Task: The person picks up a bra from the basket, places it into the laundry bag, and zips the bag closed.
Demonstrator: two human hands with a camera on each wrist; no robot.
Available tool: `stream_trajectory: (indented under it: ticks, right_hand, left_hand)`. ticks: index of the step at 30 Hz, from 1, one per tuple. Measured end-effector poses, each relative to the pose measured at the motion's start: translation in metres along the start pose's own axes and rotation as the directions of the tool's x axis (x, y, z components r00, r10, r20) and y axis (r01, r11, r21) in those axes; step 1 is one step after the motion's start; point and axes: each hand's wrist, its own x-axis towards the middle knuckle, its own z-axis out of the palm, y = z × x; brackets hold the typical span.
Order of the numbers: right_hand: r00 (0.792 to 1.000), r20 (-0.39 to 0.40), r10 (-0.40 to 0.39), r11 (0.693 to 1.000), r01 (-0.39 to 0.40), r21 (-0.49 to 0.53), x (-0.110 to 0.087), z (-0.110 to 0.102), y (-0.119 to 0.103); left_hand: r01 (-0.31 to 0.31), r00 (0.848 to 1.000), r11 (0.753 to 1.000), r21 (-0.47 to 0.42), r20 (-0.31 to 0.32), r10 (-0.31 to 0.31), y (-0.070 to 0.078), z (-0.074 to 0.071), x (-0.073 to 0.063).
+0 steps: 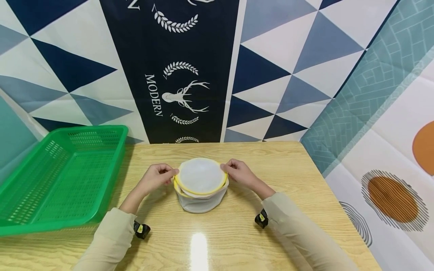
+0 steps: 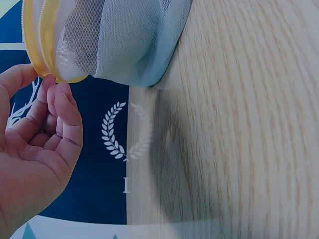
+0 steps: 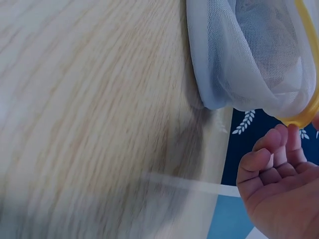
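Note:
A round white mesh laundry bag (image 1: pixel 200 203) with yellow zipper trim stands on the table between the two hands. Its pale round top (image 1: pixel 202 175) faces up, slightly raised from the wall at the front, where a gap shows. The left hand (image 1: pixel 157 177) pinches the yellow edge at the left side between thumb and fingertips. In the left wrist view, two yellow bands (image 2: pixel 47 37) run close together by these fingers. On the opposite side, the right hand (image 1: pixel 240 174) pinches the trim. The right wrist view shows its fingertips at the yellow edge (image 3: pixel 301 119), the thumb mostly out of frame.
A large green plastic basket (image 1: pixel 74 180) stands at the left of the wooden table (image 1: pixel 230 244). Behind the table hangs a patterned cloth (image 1: pixel 183 45), its lower edge meeting the back edge. Another patterned cloth (image 1: pixel 379 158) covers the right side. Both wrists carry small black cameras.

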Motion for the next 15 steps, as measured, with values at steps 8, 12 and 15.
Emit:
stream_trajectory:
  ticks: [8,12,15]
  right_hand:
    - [0.999,-0.014,0.043,0.996,-0.041,0.085,0.015,0.005,-0.005]
    - [0.998,-0.026,0.057,0.997,-0.056,0.044,0.023,0.007,-0.01]
    - [0.998,-0.033,0.056,0.998,-0.055,0.015,0.027,0.009,-0.015]
  left_hand:
    - [0.051,0.997,0.998,-0.045,-0.049,-0.053,-0.006,-0.001,0.009]
    - [0.068,0.996,0.994,-0.09,-0.042,-0.072,-0.006,0.0,0.017]
    - [0.092,0.994,0.987,-0.13,-0.044,-0.098,-0.005,0.002,0.024]
